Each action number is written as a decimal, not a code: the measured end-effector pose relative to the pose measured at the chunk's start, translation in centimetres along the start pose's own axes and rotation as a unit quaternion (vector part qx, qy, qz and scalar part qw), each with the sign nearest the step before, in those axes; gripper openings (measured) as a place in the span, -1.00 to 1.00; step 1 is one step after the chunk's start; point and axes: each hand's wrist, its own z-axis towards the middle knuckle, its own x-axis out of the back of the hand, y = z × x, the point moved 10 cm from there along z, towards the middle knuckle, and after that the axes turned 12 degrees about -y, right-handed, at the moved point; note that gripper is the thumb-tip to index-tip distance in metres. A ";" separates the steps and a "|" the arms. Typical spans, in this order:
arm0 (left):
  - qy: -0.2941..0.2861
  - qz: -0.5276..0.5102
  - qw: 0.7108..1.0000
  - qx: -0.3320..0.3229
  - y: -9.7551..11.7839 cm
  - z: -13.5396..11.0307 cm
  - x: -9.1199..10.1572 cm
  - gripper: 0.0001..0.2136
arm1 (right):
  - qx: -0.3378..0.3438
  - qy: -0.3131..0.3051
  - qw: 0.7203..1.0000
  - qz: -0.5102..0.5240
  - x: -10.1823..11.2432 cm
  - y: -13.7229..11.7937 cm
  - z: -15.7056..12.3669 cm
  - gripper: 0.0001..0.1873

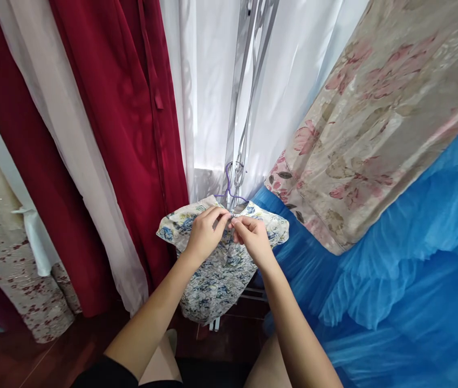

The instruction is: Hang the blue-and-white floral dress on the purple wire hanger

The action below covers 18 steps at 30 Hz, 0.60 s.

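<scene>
A short-sleeved blouse point(216, 285) with a blue and yellow floral print hangs in front of me on a purple hanger point(228, 186). Both of my hands meet at the top middle of its neckline. Thumb and fingers of my left hand point(207, 229) pinch the fabric edge just left of centre. My right hand point(252, 233) is closed in a pinch on the edge right beside it, the fingertips of both hands nearly touching. Whatever small fastening may lie between the fingertips is too small to make out.
Dark red drapes point(119, 108) and a pale curtain point(59, 118) hang at left. White cloth point(293, 70) hangs behind a metal stand point(239, 97). At right are a floral beige cloth point(358, 140) and blue tulle point(398, 291). Dark red tiles point(70, 355) cover the floor.
</scene>
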 end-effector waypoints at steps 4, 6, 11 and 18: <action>0.071 0.054 0.996 -0.003 0.1 0.2 2.8 -0.85 | -0.029 0.017 0.999 -0.032 -0.3 3.8 0.2 -0.63; 0.143 0.022 0.989 0.038 -2.5 -0.3 5.6 -0.84 | -0.042 0.008 0.999 -0.024 -0.9 5.4 -0.1 -0.65; 0.321 -0.343 0.859 0.206 -16.3 -4.5 9.0 -0.84 | -0.046 -0.023 0.998 0.025 -2.7 6.2 -1.5 -0.67; 0.390 -0.539 0.654 0.360 -25.4 -11.9 2.0 -0.74 | -0.075 -0.019 0.993 0.093 -4.9 9.0 -3.1 -0.70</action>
